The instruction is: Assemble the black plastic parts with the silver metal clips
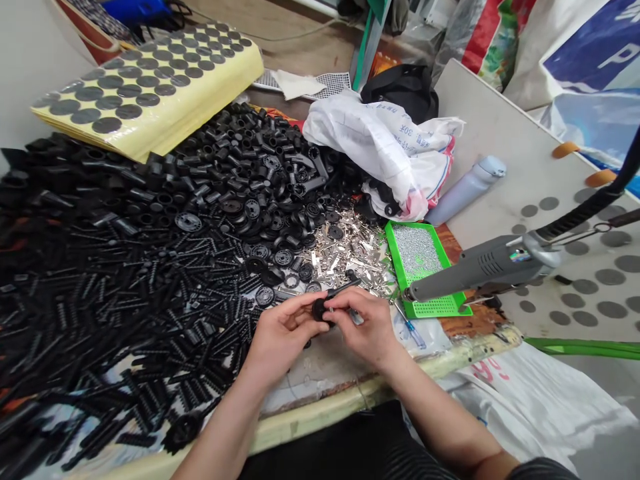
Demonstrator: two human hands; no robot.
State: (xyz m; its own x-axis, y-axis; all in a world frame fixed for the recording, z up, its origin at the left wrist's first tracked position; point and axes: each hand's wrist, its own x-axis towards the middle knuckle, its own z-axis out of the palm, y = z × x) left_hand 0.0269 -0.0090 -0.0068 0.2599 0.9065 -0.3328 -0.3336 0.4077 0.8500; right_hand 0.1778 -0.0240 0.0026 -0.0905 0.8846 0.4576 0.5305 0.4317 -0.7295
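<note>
The left hand (pixel 283 337) is half closed, and its curled fingers hold a small round black plastic part (pixel 320 309) against the thumb, a little beyond the near edge of the desk (pixel 310 417). The right hand (pixel 363 327) is also half closed. Its thumb and fingers pinch the same part from the right side, so both hands hold it and almost touch each other. A thin black stem (pixel 345 287) sticks out from this part toward the far right. Something small and shiny seems to lie under the right fingers, but it is too hidden to tell what it is.

For such small work, it seems good to keep both hands close together and low, as they are now, and to hold the part firmly so it cannot turn. The grey glue gun (pixel 480 270) points its nozzle toward the hands from the right, so they should take care near it.

On the left, a large heap of black plastic parts (pixel 125 267) covers much of the desk. Bright silver metal pieces (pixel 340 247) lie just far of the hands, and a green tray (pixel 415 250) with fine glittering beads is beside them on the right. Farther away are a white plastic bag (pixel 385 147), a yellow sheet of round black stickers (pixel 150 93) and a grey bottle (pixel 467 190).
</note>
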